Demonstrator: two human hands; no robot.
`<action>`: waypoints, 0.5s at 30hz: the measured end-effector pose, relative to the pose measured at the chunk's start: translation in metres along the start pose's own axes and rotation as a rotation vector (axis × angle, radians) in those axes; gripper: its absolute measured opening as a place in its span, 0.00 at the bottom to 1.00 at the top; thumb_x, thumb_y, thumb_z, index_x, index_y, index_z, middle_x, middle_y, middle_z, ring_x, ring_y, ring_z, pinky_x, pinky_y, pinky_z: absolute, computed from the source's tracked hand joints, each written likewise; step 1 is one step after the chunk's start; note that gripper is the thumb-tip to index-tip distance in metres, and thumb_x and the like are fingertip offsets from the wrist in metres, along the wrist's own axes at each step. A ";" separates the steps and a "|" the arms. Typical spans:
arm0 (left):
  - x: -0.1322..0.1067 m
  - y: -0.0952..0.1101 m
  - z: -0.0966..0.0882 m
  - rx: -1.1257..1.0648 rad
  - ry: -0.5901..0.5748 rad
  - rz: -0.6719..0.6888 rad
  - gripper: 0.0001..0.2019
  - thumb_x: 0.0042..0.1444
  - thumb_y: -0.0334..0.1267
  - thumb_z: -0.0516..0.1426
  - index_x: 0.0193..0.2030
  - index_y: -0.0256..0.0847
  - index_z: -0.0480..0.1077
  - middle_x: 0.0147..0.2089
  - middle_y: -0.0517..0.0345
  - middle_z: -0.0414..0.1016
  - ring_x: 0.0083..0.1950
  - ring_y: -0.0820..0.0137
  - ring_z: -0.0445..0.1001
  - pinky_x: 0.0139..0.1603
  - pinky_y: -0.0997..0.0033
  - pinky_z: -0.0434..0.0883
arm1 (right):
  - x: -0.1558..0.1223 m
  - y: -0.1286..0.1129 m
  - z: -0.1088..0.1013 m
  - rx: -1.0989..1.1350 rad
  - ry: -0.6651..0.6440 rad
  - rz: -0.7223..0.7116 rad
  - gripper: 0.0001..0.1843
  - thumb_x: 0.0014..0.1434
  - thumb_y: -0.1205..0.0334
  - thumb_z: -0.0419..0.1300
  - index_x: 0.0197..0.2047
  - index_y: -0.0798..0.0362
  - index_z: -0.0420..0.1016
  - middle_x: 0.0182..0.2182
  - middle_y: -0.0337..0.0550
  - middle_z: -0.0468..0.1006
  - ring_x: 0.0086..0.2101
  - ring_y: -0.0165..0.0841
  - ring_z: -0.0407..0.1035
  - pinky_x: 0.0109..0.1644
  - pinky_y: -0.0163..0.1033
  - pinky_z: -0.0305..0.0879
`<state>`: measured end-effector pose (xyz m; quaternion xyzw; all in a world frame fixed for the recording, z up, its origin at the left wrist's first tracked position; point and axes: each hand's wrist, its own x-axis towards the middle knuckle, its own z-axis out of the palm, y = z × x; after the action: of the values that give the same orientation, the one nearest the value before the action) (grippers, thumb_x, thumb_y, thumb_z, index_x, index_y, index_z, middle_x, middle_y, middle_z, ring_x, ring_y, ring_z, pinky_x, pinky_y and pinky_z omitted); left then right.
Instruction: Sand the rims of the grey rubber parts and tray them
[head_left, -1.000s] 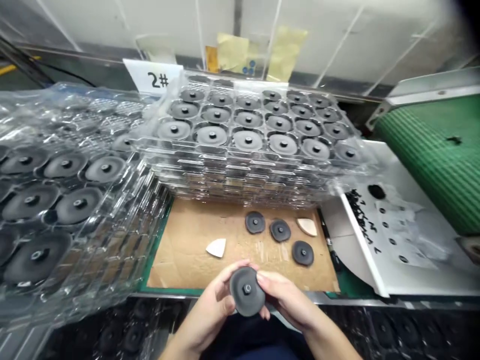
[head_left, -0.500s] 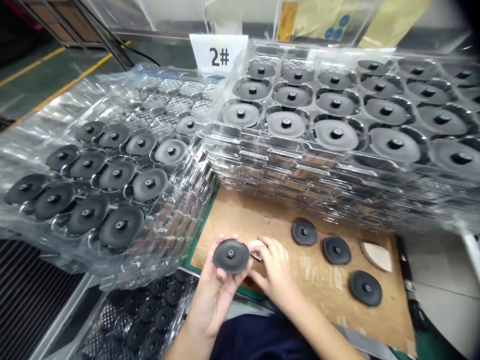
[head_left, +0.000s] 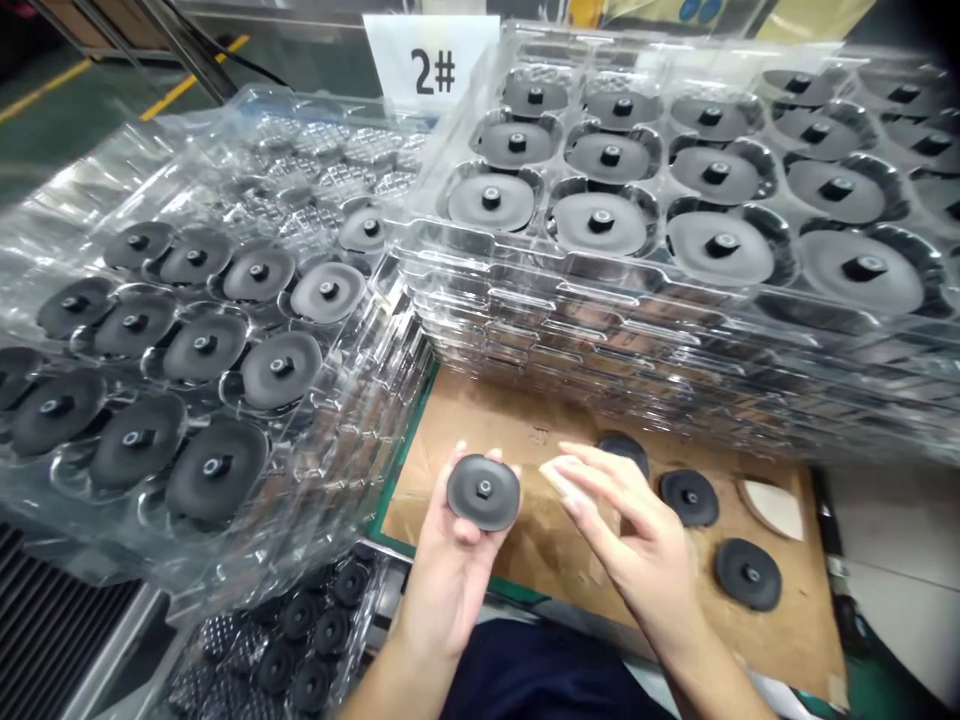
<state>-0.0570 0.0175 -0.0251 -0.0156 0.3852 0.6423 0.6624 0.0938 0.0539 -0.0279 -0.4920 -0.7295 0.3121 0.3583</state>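
Observation:
My left hand (head_left: 454, 570) holds up a black rounded disc with a raised central hub (head_left: 484, 492), hub side toward me; fingertips show behind its rim. To the right, apart from the disc, my right hand (head_left: 637, 515) pinches a small white pad (head_left: 564, 482), slightly blurred; whether it is cloth or sponge I cannot tell. Beyond the right hand, three like discs lie on the brown cardboard (head_left: 480, 410): one partly hidden behind the fingers (head_left: 627, 450), a middle one (head_left: 689, 498) and a nearer one (head_left: 748, 574). A cream wedge-shaped piece (head_left: 772, 508) rests at the cardboard's right.
Tall stacks of clear plastic trays stand at the back right (head_left: 555, 270) and left (head_left: 315, 400), their top pockets holding black discs. A "2#" sign (head_left: 433, 72) stands behind. Below at lower left is another tray of smaller-looking discs (head_left: 300, 615).
My right hand has drawn away from the disc to the right, still pinching the white pad. The left hand and its disc have shifted slightly right and up. The camera view has shifted.

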 end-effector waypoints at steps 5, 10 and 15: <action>-0.003 -0.007 0.007 0.032 0.016 -0.048 0.29 0.30 0.36 0.71 0.44 0.52 0.75 0.48 0.59 0.79 0.47 0.67 0.76 0.47 0.74 0.73 | -0.002 -0.035 -0.003 -0.070 -0.020 -0.182 0.13 0.58 0.71 0.57 0.45 0.53 0.77 0.46 0.50 0.75 0.44 0.37 0.65 0.44 0.41 0.68; -0.004 -0.010 0.007 0.028 0.032 -0.055 0.28 0.29 0.37 0.70 0.44 0.51 0.75 0.48 0.58 0.79 0.48 0.67 0.76 0.49 0.75 0.72 | -0.007 -0.033 -0.003 -0.140 -0.001 -0.164 0.13 0.57 0.73 0.58 0.45 0.56 0.77 0.45 0.52 0.76 0.43 0.38 0.64 0.45 0.43 0.68; -0.005 -0.011 0.007 0.027 0.028 -0.055 0.29 0.28 0.37 0.71 0.43 0.51 0.75 0.47 0.59 0.79 0.48 0.67 0.76 0.49 0.76 0.72 | -0.009 -0.030 -0.008 -0.128 -0.026 -0.151 0.13 0.58 0.72 0.57 0.45 0.53 0.77 0.45 0.50 0.76 0.43 0.38 0.65 0.44 0.44 0.69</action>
<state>-0.0437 0.0146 -0.0227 -0.0261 0.4025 0.6183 0.6745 0.0876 0.0365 -0.0008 -0.4535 -0.7875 0.2432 0.3392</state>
